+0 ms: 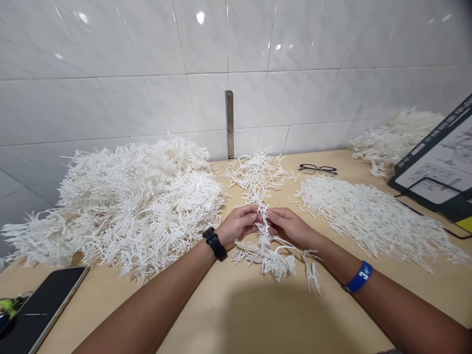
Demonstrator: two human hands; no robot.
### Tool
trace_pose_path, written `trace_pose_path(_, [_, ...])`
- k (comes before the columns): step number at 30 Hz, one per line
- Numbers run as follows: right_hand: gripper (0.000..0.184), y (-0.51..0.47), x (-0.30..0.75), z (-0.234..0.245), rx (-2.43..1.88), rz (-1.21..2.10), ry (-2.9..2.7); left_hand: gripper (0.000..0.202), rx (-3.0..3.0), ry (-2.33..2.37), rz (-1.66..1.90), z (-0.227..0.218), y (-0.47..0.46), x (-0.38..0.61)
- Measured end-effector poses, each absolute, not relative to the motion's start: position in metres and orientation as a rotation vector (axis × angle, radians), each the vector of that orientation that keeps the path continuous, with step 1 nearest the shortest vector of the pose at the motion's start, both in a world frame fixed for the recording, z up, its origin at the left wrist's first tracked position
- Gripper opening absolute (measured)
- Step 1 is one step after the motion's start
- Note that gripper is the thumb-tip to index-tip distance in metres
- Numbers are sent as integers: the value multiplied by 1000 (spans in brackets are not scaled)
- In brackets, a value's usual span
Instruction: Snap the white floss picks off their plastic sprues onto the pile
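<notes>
A white, frilly strand [264, 235] with many short, thin offshoots hangs between my hands and trails onto the table; its exact kind I cannot make out. My left hand [239, 223], with a black band on the wrist, pinches its upper end from the left. From the other side, the fingers of my right hand [289, 224] close on the same end; a blue wristband sits further up that arm. Just beyond my fingertips lies a small loose heap of thin white pieces [258, 172]. The strand's lower part [278, 263] spreads in a tangle below my hands.
A large mound of white frilly strands [140, 196] fills the left side. On the right are a flatter pile of white pieces [361, 211], eyeglasses [317, 169], a printed dark box [442, 152] and another white heap [401, 132]. A phone [46, 305] lies front left. A tiled wall stands behind.
</notes>
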State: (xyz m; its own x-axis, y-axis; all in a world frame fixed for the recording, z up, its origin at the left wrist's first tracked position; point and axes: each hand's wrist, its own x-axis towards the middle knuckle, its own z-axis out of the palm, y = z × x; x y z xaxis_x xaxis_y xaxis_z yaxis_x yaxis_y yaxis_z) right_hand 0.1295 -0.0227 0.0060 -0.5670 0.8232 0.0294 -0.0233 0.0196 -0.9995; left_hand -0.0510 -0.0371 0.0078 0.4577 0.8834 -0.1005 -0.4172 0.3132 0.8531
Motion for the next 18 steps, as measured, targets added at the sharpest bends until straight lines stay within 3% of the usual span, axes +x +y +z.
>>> trace_pose_path(9, [42, -25, 130, 10, -978, 1221, -1822, 37, 936, 682, 982, 2, -33, -44])
trace_pose_path(18, [38, -29, 129, 15, -996, 1284, -1937, 29, 1298, 859, 960, 9, -39, -43])
